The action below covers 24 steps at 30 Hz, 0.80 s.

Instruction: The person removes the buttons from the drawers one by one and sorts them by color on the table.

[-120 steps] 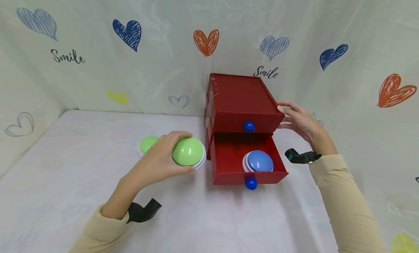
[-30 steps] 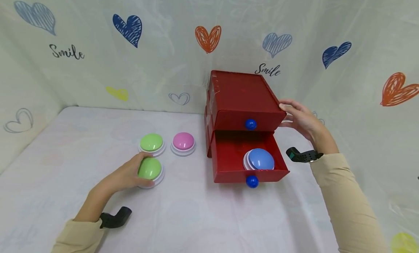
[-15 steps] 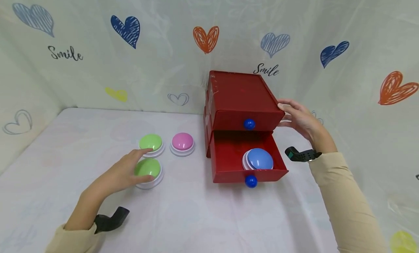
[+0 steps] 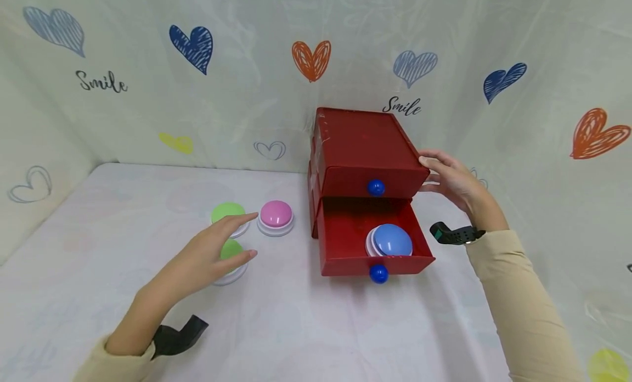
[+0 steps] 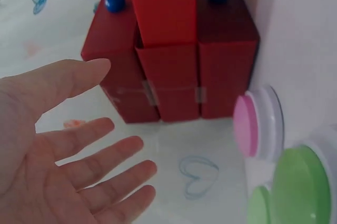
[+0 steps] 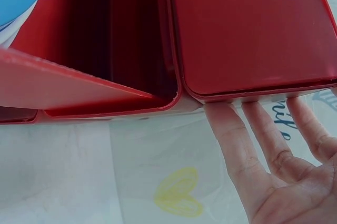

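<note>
Left hand [image 4: 207, 256]: open, fingers straight and spread, palm down, holding nothing; hovering over near green button [image 4: 230, 256], fingertips reaching right and far toward pink button [image 4: 276, 214]; contact with green dome beneath not determinable. Wrist view: left hand [image 5: 63, 155] with palm bare and fingers splayed, red drawer box [image 5: 174, 50] ahead of it, pink button [image 5: 247, 126] and green domes at right edge. Right hand [image 4: 451, 181]: open, fingers straight, fingertips pressed against right side of red drawer box [image 4: 365, 146] at level of upper drawer; nothing gripped. Right hand [image 6: 279, 166] in wrist view: fingertips touching lower edge of box wall. Far green button [image 4: 227, 213]: just left of pink button, partly covered by left hand. Pink button: nearest to left fingertips, right of and slightly beyond them, apart from box; left hand much the nearer of the two. Red drawer box: two drawers stacked, upper shut with blue knob [image 4: 376, 188], lower pulled out toward near side with second blue knob [image 4: 378, 274]. Blue button [image 4: 391, 241]: inside open lower drawer, at its right near portion. Surroundings: white table cover [image 4: 316, 327]; backdrop sheet with printed hearts [image 4: 311, 61]; black straps at both wrists; beige sleeves.
</note>
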Motion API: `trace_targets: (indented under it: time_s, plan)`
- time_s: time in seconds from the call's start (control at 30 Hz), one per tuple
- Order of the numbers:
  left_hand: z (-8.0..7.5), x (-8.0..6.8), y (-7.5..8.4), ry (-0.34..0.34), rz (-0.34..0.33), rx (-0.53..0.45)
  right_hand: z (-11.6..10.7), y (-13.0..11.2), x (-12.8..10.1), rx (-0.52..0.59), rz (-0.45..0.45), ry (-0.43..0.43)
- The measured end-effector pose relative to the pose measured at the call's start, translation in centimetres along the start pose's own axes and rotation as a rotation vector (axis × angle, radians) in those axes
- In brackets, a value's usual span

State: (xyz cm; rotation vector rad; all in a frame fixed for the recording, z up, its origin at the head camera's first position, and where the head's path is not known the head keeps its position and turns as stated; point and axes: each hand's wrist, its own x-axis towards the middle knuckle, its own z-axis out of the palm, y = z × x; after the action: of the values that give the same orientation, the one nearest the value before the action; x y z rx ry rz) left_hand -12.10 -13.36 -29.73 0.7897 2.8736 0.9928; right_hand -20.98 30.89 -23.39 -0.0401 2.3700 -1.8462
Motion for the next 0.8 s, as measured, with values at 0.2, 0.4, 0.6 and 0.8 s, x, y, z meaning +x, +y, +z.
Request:
trace_targets:
  time_s: [0.2,0.4,0.6,0.8]
  plan:
    - [0.4,1.4,2.1,0.025,0.097,-0.038,0.0,0.2,0.1,-0.012,-0.010,0.010]
    - [1.0,2.9,4.2,0.001,0.186,-0.058,0.0,0.1,-0.1,0.016,-0.011,-0.012]
    - [1.6,4.7,5.9,-0.049,0.235,-0.076,0.0,0.0,-0.1,0.037,0.001,-0.022]
    - [2.8,6.7,7.6,-0.109,0.273,-0.072,-0.1,0.0,-0.1,0.027,-0.002,-0.019]
